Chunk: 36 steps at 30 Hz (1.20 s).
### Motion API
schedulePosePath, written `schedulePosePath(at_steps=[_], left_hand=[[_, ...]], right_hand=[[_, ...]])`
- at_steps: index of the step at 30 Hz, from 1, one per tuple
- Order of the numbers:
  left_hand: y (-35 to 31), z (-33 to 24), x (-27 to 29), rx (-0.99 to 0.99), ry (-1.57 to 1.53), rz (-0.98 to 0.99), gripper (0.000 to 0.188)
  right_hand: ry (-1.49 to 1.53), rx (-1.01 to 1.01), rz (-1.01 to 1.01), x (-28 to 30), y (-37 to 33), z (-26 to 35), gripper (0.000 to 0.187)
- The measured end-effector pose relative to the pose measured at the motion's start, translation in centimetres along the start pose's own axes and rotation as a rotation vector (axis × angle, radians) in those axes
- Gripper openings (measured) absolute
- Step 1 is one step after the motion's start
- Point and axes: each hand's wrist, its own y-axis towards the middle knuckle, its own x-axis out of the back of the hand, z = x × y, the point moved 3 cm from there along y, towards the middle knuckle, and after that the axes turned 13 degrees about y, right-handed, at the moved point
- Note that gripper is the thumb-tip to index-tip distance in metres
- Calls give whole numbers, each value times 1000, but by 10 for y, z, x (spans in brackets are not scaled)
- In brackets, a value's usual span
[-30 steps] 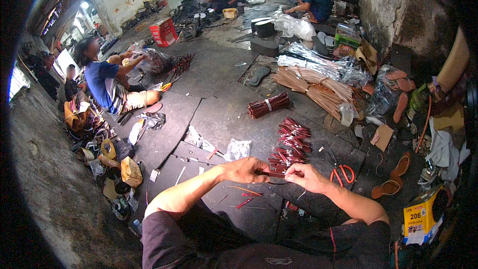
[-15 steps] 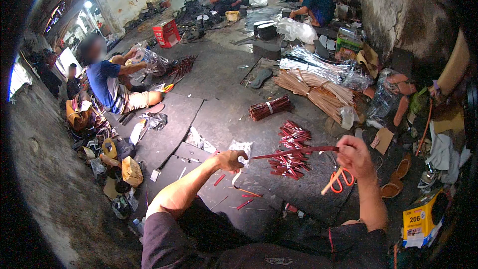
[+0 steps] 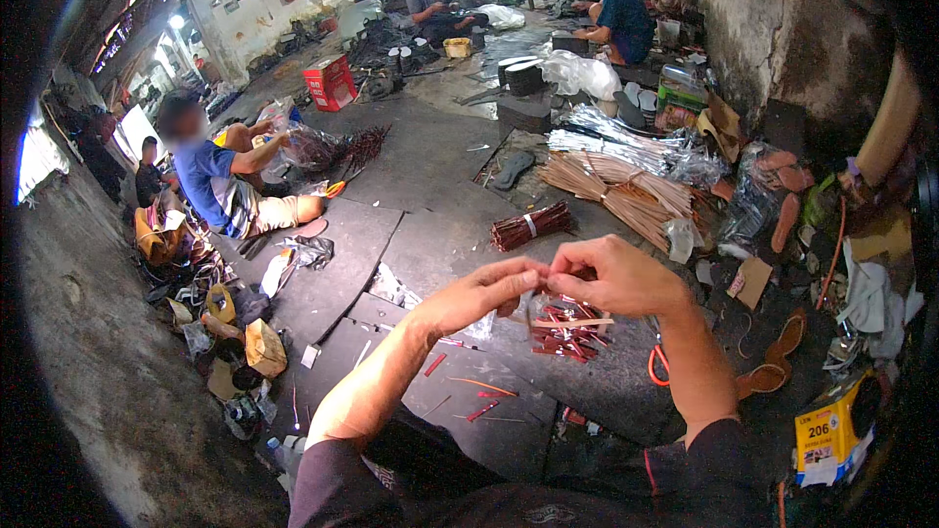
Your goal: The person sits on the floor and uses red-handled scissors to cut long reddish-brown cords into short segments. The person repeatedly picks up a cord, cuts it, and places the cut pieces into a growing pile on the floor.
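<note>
My left hand [image 3: 477,295] and my right hand [image 3: 618,279] meet in front of me, fingertips pinched together. Between them is the narrow strap that was stretched dark red a moment before; the fingers now hide most of it. A pale tan strip [image 3: 579,323], which looks like its end, shows below the right hand. Beneath the hands lies a pile of short dark red straps [image 3: 569,344], partly covered by them. Orange-handled scissors [image 3: 657,366] lie right of the pile, partly hidden behind my right forearm.
Beyond my hands lies a tied dark red bundle [image 3: 531,226], with tan strips [image 3: 626,191] and silvery strips [image 3: 616,142] farther right. Red scraps [image 3: 482,411] litter the floor mat. A seated person [image 3: 220,171] works at left; a yellow package [image 3: 827,435] stands at right.
My hands have come together from a wide spread, the right moving left and the left moving right and up. The strap stretched between them is now mostly hidden.
</note>
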Motion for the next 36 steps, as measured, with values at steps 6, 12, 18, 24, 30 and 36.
schedulePosePath(at_steps=[6,12,18,24,30,36], left_hand=[[-5,38,16,1,383,-190,32],[-28,52,51,31,501,-370,28],[-32,58,62,72,493,-379,27],[-35,73,90,108,547,-467,29],[-32,74,101,150,526,-606,28],[-41,80,112,121,531,-715,28]], right_hand=[[126,78,-56,1,7,-62,18],[259,-42,-67,27,1,-108,17],[314,-99,-160,60,-8,-127,18],[400,-45,-292,94,-26,-151,22],[427,-109,-374,117,-52,-174,18],[553,-112,-387,123,-53,-191,18]])
